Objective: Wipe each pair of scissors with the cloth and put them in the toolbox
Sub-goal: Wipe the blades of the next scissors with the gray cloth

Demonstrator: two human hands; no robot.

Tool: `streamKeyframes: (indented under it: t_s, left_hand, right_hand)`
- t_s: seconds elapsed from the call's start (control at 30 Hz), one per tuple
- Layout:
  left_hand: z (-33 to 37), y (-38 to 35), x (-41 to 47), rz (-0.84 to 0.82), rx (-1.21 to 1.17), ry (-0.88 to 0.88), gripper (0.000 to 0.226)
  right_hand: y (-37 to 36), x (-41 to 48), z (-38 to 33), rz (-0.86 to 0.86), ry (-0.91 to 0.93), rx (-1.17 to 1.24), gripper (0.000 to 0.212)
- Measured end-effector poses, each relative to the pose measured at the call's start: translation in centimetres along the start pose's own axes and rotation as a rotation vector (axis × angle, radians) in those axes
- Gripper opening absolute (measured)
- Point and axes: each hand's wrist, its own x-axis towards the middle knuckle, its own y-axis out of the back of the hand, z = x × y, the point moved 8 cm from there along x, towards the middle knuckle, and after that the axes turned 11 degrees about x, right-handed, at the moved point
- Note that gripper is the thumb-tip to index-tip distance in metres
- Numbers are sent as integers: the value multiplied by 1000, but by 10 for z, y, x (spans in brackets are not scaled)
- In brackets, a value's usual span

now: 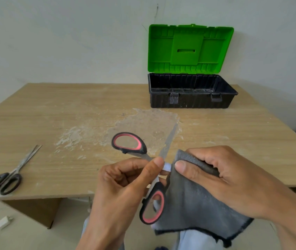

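My left hand (125,186) pinches a pair of scissors with black and red handles (129,143) near the pivot; the blades are spread wide open above the table's front edge. One blade points up and away, and the other is hidden in the grey cloth (194,201), which my right hand (221,177) grips around it. The cloth hangs down past the table edge. A second pair of scissors with black handles (8,177) lies closed on the table at the far left. The toolbox (190,101), black with its green lid (188,49) standing open, sits at the back.
The wooden table (62,114) has a worn, chipped patch in its middle. The toolbox's lid leans against a pale wall. A white charger plug (4,221) lies on the floor at the lower left. My legs are below the table edge.
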Motion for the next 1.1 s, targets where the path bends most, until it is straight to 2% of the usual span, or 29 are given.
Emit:
streamKeyframes:
  t_s: [0.23,0.33,0.43,0.57,0.73,0.77,0.83,0.93,1.1]
  left_hand:
    - [-1,2,1,-2,-26,23,26]
    - [-2,11,2,41,-71,54,26]
    - [-1,6,3,9,-47,41,26]
    - [1,-13,0,-52,-23,36,28]
    - [-16,-7,3,20,-111,139,23]
    - [-18,-6,4,33,-124,154,23]
    - [-20,-7,5,41,-127,164,25]
    - [-18,-15,4,-5,-87,157,23]
    - [-5,-18,3,-17,-34,58,23]
  right_hand:
    - [-4,-2,3,-50,6,61,53]
    - [10,-7,12,0,-6,80,65]
    - [16,-6,15,17,-5,88,77]
    - [7,3,4,30,51,136,65]
    - [0,6,20,9,-28,231,73]
    - [-1,3,23,-16,-46,268,72]
    - [0,-1,25,-33,-50,318,53]
    - [9,-5,28,48,-24,378,26]
    - [33,-12,18,208,20,399,23]
